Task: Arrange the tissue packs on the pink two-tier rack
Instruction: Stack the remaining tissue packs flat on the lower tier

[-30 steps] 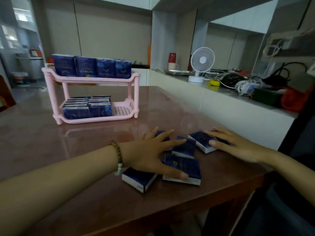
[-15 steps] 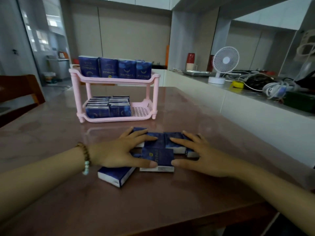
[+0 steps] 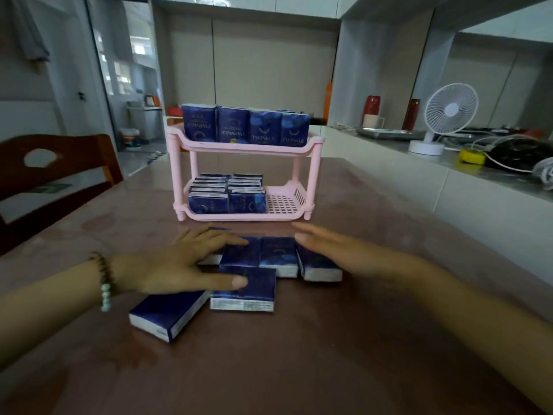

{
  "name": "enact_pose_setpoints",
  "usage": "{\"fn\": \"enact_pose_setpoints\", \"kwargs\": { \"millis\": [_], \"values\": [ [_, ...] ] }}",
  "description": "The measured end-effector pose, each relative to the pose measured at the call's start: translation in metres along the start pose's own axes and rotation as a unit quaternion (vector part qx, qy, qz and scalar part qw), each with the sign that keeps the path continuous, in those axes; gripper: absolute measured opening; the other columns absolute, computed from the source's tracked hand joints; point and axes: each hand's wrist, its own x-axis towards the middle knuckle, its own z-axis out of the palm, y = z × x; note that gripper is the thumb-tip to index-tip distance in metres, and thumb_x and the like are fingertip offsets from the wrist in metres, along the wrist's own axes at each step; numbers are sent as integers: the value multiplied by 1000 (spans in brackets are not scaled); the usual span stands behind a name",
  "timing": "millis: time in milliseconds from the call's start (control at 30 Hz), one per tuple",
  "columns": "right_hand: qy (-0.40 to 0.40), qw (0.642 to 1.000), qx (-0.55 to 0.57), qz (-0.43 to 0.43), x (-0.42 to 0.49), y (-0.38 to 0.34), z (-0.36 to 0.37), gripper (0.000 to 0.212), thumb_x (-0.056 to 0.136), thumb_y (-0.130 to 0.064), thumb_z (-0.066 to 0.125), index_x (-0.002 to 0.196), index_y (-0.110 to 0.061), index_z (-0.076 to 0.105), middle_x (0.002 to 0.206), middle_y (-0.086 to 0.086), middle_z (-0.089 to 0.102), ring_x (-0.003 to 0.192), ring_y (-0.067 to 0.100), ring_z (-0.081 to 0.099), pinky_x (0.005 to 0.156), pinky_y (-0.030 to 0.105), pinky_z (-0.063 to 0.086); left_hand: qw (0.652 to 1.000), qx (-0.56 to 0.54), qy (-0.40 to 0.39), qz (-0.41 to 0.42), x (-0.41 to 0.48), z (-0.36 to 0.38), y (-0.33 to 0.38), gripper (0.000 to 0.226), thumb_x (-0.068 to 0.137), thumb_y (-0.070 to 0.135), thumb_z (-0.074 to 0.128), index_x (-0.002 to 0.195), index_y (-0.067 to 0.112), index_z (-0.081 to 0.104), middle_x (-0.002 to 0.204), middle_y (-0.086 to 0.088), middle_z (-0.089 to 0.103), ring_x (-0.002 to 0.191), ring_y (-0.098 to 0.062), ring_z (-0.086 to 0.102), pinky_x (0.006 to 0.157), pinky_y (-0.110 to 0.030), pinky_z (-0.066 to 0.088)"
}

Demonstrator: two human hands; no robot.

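Tissue packs (image 3: 245,290), dark blue, film-wrapped, lie clustered on the brown bench (image 3: 299,369) before the pink two-tier plastic rack (image 3: 248,149); left hand (image 3: 185,265) rests spread on them, right hand (image 3: 338,250) straight-fingered alongside. Probably light, squashy, slippery: pinch across narrow sides.

Blue tissue packs (image 3: 243,287) flat — before pink rack (image 3: 302,145)

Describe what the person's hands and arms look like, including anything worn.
Both forearms are bare, with no sleeves in view and no gloves. The left hand has a bracelet at the wrist: dark brown round beads with a few pale green ones. The right hand, slightly blurred, shows no ring, watch or band.
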Motion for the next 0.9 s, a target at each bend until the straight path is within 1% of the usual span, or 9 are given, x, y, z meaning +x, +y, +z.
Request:
{"fn": "enact_pose_setpoints", "kwargs": {
  "millis": [100,200,267,367,467,600,667,800,900],
  "values": [
    [-7,999,-28,28,8,17,-24,60,88,-46,51,143,-29,33,141,-12,37,118,0,33,97,16,26,996,-49,71,32,22,-5,16,88,56,94,29,127,43,41,120,30,45,112,14,40,99,-8,30],
    [-45,995,-75,39,10,31,-32,56,75,-52,57,127,-39,45,130,-13,46,113,1,46,96,16,35,998,12,60,-8,48,-3,26,77,77,75,41,137,26,44,131,8,49,122,-9,39,103,-19,28],
    [-52,995,-81,29,7,36,-32,44,65,-56,57,106,-46,49,118,-20,53,105,-2,53,89,12,42,999,12,31,3,60,1,27,54,84,56,53,125,22,58,122,2,60,109,-10,52,95,-19,37],
    [-23,999,-28,-2,6,45,-31,46,60,-50,67,102,-35,55,111,-16,61,103,-2,58,91,19,46,998,-59,0,8,67,2,24,39,77,53,66,101,22,66,98,3,70,90,-9,65,82,-30,52],
    [5,994,98,-42,8,47,-34,41,65,-28,71,102,-19,55,105,0,71,97,11,67,83,27,56,988,-152,7,39,66,4,24,36,76,32,75,99,13,55,95,0,69,87,-10,65,79,-28,54],
    [71,975,199,-73,9,44,-29,39,68,-20,66,104,-15,55,92,-6,74,86,13,70,72,30,56,968,-232,46,78,68,8,33,29,86,16,65,111,9,50,97,-18,69,93,-29,66,84,-38,54],
    [102,963,231,-89,12,43,-21,39,66,-18,67,103,-13,55,87,-7,74,80,12,70,68,28,57,962,-252,71,72,72,11,38,23,95,23,50,116,15,52,96,-21,65,87,-24,64,81,-34,51],
    [123,960,234,-91,12,41,-10,43,68,-19,70,109,-22,57,104,-6,69,86,8,70,67,25,59,936,-340,81,34,70,17,48,46,81,47,54,112,15,47,108,-3,67,97,-12,63,94,-31,47],
    [119,968,188,-112,8,40,-6,47,69,-25,73,112,-34,57,115,-8,63,96,3,67,74,22,56,942,-310,95,81,67,20,54,43,78,15,72,109,7,43,107,-8,68,97,-16,66,84,-29,55]
  ]
}}
